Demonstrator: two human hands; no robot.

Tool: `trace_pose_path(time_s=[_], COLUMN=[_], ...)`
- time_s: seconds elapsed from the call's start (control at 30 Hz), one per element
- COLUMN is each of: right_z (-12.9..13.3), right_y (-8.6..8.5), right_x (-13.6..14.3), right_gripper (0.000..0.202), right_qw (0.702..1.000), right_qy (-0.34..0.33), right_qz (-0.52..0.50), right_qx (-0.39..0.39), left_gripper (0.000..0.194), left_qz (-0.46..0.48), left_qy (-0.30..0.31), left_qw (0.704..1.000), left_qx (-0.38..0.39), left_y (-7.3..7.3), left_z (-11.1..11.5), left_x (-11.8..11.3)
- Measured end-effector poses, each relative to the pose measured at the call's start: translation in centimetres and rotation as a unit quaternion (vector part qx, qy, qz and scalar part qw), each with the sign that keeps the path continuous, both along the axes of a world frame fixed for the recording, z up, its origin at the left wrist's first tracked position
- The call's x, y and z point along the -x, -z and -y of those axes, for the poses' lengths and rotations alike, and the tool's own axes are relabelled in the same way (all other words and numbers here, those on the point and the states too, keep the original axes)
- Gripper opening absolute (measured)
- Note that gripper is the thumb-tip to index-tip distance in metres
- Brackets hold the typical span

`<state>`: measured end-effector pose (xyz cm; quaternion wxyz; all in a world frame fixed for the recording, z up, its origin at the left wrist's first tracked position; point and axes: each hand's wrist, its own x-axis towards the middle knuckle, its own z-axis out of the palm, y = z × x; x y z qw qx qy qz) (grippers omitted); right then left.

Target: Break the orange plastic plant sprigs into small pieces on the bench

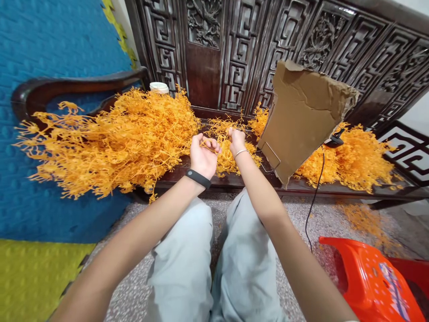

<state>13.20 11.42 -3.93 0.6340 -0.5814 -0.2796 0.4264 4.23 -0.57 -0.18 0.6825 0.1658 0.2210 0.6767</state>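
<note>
My left hand (205,156), with a black band on its wrist, is turned palm up, its fingers curled round a thin orange sprig (212,146). To its right, my right hand (237,140), with a thin bracelet, is closed over the small pile of orange branching pieces (228,162); what its fingers pinch is too small to make out. A large heap of orange branching pieces (134,138) lies to the left of my left hand. A brown cardboard sheet (301,116) stands tilted to the right of my right hand, beside a thin metal wire frame (271,154).
The heaps rest on a dark wooden bench (167,182) with a carved back (204,67). More orange pieces (362,156) lie at the right, by a black clip-like device (335,139) with a hanging cable (317,192). A red plastic stool (372,277) is at lower right; a white lid (159,87) is behind.
</note>
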Motion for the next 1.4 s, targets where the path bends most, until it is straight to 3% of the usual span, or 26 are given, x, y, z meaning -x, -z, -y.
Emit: trace_pose_path(time_s=[0.47,0.53,0.6,0.73,0.87,1.07,1.27,1.4], right_z=[-1.5,-1.9,-2.1,-1.1,0.3,0.7,0.9,1.9], right_y=[1.0,1.1,1.3,2.7,3.9,4.4,5.3,5.0], right_x=[0.9,-0.3,-2.5,-7.6,-10.2,-11.1,-12.6,-13.5], right_gripper=[0.016,0.016,0.016,0.011,0.005,0.003,0.014,0.017], right_qw=[0.999,0.997,0.994,0.993,0.997,0.998,0.992,0.989], right_qy=[0.024,0.059,0.091,0.112,0.061,-0.002,-0.022,-0.070], right_qz=[-0.036,-0.036,-0.037,-0.022,0.001,0.053,0.099,0.110], right_qx=[0.006,0.023,0.039,0.040,0.044,0.043,0.069,0.064], left_gripper=[0.041,0.042,0.042,0.042,0.043,0.042,0.040,0.040], left_qz=[-0.031,-0.050,-0.089,-0.117,-0.144,-0.140,-0.122,-0.116], left_qy=[-0.014,0.023,0.119,0.168,0.150,0.147,0.117,0.095], left_qw=[0.999,0.997,0.984,0.979,0.978,0.978,0.984,0.988], left_qx=[0.019,0.058,0.098,0.023,0.017,0.038,0.050,0.043], left_y=[-0.4,-0.8,-1.5,-2.3,-1.9,-0.7,-0.6,-0.5], left_z=[0.4,1.6,3.3,5.3,4.2,2.2,1.7,1.4], left_x=[-0.1,-0.2,-0.4,-0.1,0.7,1.0,1.1,1.4])
